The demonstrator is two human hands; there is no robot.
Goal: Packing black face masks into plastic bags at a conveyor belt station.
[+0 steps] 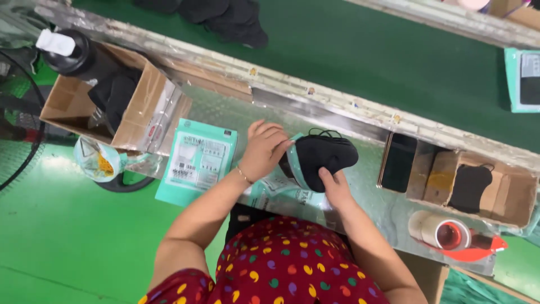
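Black masks (326,156), a thick stack of them, sit near the middle of the shiny metal bench (365,180), half inside the mouth of a pale teal pouch (292,163) that both hands are working on. Starting at the far left, a black bottle with a white cap (70,50) stands at the corner of an open cardboard box (143,107) with dark items inside, and below that box a small clear bag (98,160) hangs over the green floor (56,242). Just right of the box lies a flat pile of teal printed pouches (197,160), apart from the hands. Next comes the left hand (264,151), a thin bracelet at the wrist, its fingers curled down over the open edge of the pouch, pinching it beside the stack. The right hand (336,188) grips the near side of the masks, thumb pressed on the black fabric, fingers tucked underneath and hidden. More teal pouches lie under the wrists at the bench edge. Farther right, a dark phone (398,162) rests flat, then a second cardboard box (506,194) holding one black mask, with a tape roll on a red dispenser (450,233) in front of it. Behind everything runs a green conveyor belt (365,56).
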